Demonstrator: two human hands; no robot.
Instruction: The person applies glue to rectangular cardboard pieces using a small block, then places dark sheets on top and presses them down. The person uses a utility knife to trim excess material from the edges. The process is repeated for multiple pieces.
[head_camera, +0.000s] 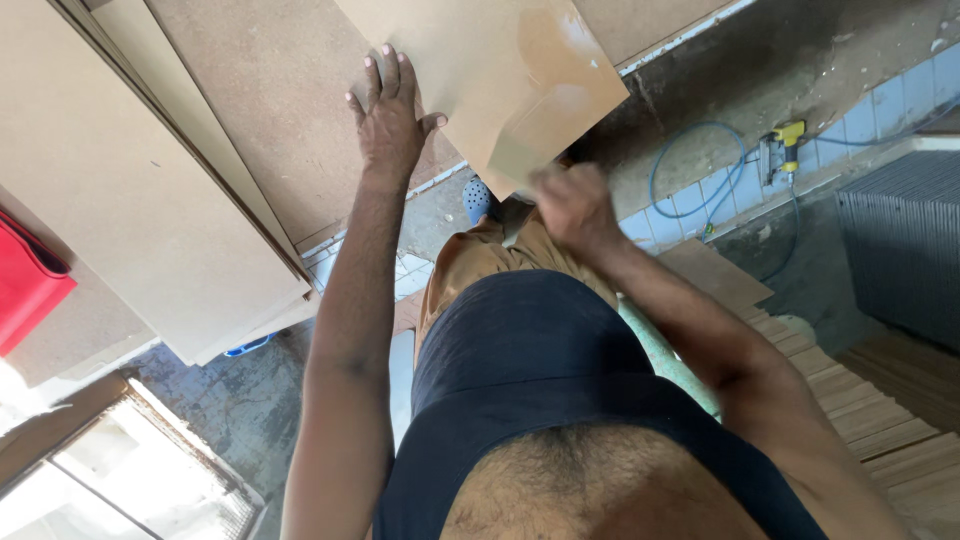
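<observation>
While the left hand (392, 118) lies flat with fingers (388, 72) spread on the thin brown board (470, 60), the right hand (570, 205) — blurred — seems closed at its lower corner. The sheet leans against stacked panels (130, 190) — light, stiff but bendy, best gripped by its edges.

Thin tan hardboard sheet (480, 60): smooth, glossy patch near its lower corner, tilted, corner pointing down. Lies over a larger brown fibreboard panel (270, 110) beneath it.
</observation>
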